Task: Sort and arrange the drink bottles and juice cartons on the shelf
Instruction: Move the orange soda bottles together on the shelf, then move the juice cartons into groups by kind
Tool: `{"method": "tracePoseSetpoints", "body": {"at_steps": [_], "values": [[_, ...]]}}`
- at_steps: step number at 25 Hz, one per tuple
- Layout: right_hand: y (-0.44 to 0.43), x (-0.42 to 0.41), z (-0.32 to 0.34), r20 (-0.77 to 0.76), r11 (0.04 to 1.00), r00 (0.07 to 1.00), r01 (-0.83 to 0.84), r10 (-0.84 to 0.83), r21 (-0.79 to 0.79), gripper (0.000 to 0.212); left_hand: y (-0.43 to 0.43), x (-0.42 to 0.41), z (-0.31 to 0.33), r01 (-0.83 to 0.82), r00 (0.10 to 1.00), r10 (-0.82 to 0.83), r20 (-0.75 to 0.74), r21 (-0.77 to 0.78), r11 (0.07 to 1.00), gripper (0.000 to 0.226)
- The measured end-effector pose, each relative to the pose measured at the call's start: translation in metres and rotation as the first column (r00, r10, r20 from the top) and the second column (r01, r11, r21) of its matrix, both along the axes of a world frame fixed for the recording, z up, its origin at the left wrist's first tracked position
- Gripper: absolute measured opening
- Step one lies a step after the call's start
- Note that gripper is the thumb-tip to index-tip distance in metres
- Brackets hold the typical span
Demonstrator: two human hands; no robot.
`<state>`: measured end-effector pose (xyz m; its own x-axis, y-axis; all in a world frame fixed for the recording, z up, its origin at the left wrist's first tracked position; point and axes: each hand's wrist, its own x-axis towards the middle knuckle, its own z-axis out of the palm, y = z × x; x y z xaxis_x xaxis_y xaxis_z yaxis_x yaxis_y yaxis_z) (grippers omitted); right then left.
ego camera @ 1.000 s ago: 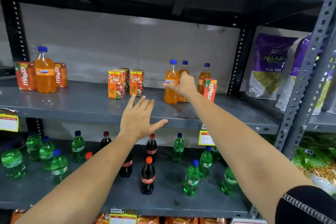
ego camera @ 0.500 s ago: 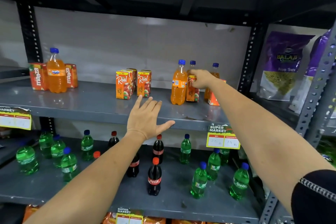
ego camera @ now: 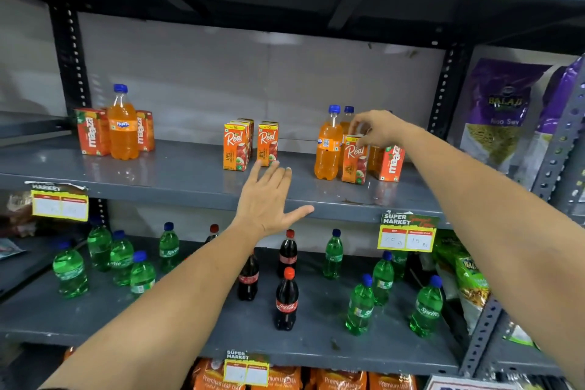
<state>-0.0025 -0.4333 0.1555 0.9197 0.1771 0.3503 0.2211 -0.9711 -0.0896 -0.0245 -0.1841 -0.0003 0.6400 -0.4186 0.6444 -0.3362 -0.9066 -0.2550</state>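
My right hand (ego camera: pixel 378 130) pinches the top of an orange Real juice carton (ego camera: pixel 354 161) that stands among orange Fanta bottles (ego camera: pixel 328 146) and a red Maaza carton (ego camera: pixel 389 164) on the grey middle shelf (ego camera: pixel 190 180). My left hand (ego camera: pixel 269 196) rests flat and open on the shelf's front part, just in front of several Real cartons (ego camera: pixel 250 146). At the far left, another Fanta bottle (ego camera: pixel 122 125) stands between two Maaza cartons (ego camera: pixel 91 133).
The lower shelf (ego camera: pixel 196 339) holds scattered green Sprite bottles (ego camera: pixel 359 307) and dark Coca-Cola bottles (ego camera: pixel 286 301). Price tags (ego camera: pixel 406 233) hang on the shelf edges. Purple snack bags (ego camera: pixel 497 114) fill the rack to the right. Orange packets (ego camera: pixel 285 378) lie at the bottom.
My right hand has pulled the Real carton forward from behind the Fanta bottles and now holds it by the top. The left hand has stayed flat on the shelf.
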Motion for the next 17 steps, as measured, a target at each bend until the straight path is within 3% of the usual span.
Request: {"method": "tracePoseSetpoints", "body": {"at_steps": [3,6,13,17], "values": [[0.017,-0.018,0.012,-0.095,0.984,0.995,-0.027,0.044,0.174,0.025,0.038,0.003,0.003,-0.051,0.999,0.051,-0.011,0.050,0.997,0.107],[0.056,-0.018,0.016,-0.157,0.967,0.978,-0.095,0.134,0.236,0.029,0.069,0.006,0.004,-0.072,0.997,0.073,-0.020,0.064,0.995,0.109],[0.148,0.030,0.005,0.000,0.952,0.983,-0.176,0.182,0.249,0.027,0.090,0.017,0.010,-0.041,0.998,0.042,-0.047,0.031,0.999,0.111],[0.167,0.054,-0.005,-0.032,0.967,0.991,-0.120,0.130,0.225,0.025,0.090,0.019,0.007,-0.002,0.999,0.002,-0.053,-0.009,1.000,0.110]]}}
